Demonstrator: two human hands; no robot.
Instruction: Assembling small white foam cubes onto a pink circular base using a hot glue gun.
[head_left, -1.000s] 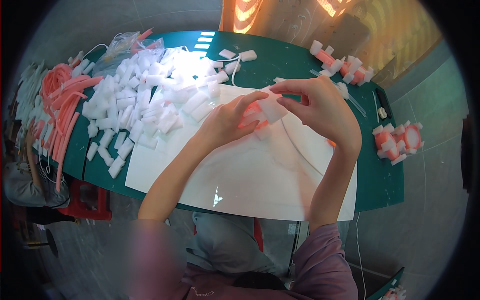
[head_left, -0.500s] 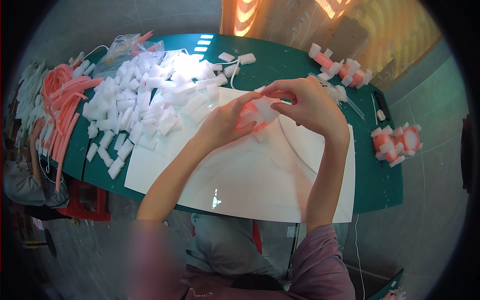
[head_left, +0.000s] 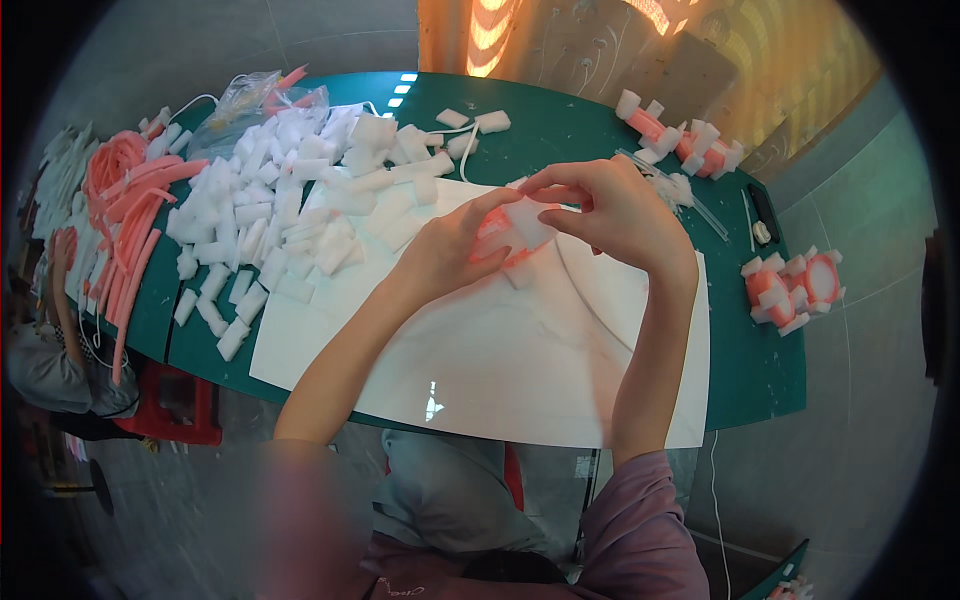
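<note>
Over the white sheet (head_left: 470, 385), both my hands are around a pink foam piece (head_left: 488, 222) with white foam blocks on it. My left hand (head_left: 440, 245) grips its left side, thumb below and fingers above. My right hand (head_left: 622, 205) is bent over its upper right, with thumb and fingers closed in at a white foam block (head_left: 530, 216). My fingers cover part of the piece, so exactly how the block sits against the pink foam is hidden.
Left of the sheet lies a heap of white foam blocks (head_left: 255, 215), beside pink foam strips (head_left: 130, 185) and a clear plastic bag (head_left: 250, 95). Pink-and-white foam pieces (head_left: 790, 290) stand at the right edge of the green table (head_left: 755, 370). A co-worker's arm (head_left: 65, 300) shows far left.
My hands and the foam piece stay almost in place. The bright light patch on the white heap has faded. At far left the co-worker's hand and arm have shifted slightly.
</note>
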